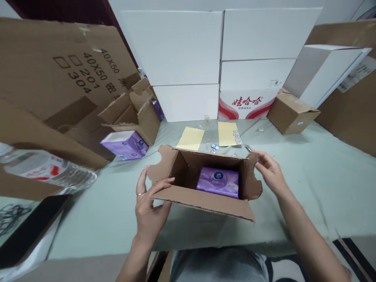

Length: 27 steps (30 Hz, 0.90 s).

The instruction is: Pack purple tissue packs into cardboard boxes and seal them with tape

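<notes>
An uncovered brown cardboard box (199,197) is in front of me, its flaps spread. Inside it, toward the right end, lies a purple tissue pack (217,181). My left hand (152,207) grips the box's left end and front flap, the thumb below and fingers over the edge. My right hand (268,168) pinches the right end flap (253,178) near its top corner. The box's underside is hidden. Beyond the box, two yellow paper sheets (190,138) and small clear-and-blue pieces (215,147) lie on the table.
At the left, another purple tissue pack (125,145) leans by a second cardboard box (143,117). A water bottle (47,168) and a black phone-like slab (35,227) are nearer. White cartons (188,47) stand along the back; a small closed box (292,113) sits at right.
</notes>
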Available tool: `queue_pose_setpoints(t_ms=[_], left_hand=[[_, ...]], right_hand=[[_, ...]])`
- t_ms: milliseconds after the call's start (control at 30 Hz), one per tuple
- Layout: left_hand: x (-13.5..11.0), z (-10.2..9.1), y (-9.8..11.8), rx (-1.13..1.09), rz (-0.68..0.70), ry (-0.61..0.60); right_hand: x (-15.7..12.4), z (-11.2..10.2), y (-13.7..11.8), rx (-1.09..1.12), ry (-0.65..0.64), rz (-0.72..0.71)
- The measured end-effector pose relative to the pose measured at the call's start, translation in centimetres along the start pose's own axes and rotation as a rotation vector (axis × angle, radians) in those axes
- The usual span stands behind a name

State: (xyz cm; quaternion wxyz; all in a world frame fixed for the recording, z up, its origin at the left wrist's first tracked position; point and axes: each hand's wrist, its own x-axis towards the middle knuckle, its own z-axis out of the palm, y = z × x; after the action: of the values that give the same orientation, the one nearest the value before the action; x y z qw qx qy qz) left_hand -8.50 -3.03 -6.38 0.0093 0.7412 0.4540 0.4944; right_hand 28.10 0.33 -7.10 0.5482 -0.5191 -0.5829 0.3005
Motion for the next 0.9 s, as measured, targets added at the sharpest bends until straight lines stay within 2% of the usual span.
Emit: queue_pose_setpoints(t_ms=[67, 167, 233, 333, 500, 700, 900], left_hand=[[-0.5, 0.1, -0.5, -0.066, -0.109, 0.033], [-1.0, 0.5, -1.1, -0.191, -0.251, 0.147], [-1.2, 0.8, -1.4, -0.222, -0.28, 0.208], [-1.2, 1.1, -1.4, -0.225, -0.273, 0.228], [-0.9, 1.3, -0.8, -0.23, -0.247, 0.226], [-1.1, 1.4, -0.9, -0.223, -0.222, 0.201], [-1.3, 1.4, -1.1, -0.196, -0.183, 0.187]], right_hand=[[-1.0, 1.1, 1.5, 0.011, -0.038, 0.028], [-2.4, 2.5, 2.1, 0.047, -0.115, 0.053], [-2.8, 3.3, 1.9, 0.067, -0.169, 0.051], [-2.9, 3.9, 1.2, 0.077, -0.206, 0.03], [-2.5, 4.0, -0.1, 0.009, -0.123, -0.042], [-2.9, 4.4, -1.4, -0.159, -0.007, -0.195], [-2.4, 4.3, -1.0, -0.375, 0.056, -0.298]])
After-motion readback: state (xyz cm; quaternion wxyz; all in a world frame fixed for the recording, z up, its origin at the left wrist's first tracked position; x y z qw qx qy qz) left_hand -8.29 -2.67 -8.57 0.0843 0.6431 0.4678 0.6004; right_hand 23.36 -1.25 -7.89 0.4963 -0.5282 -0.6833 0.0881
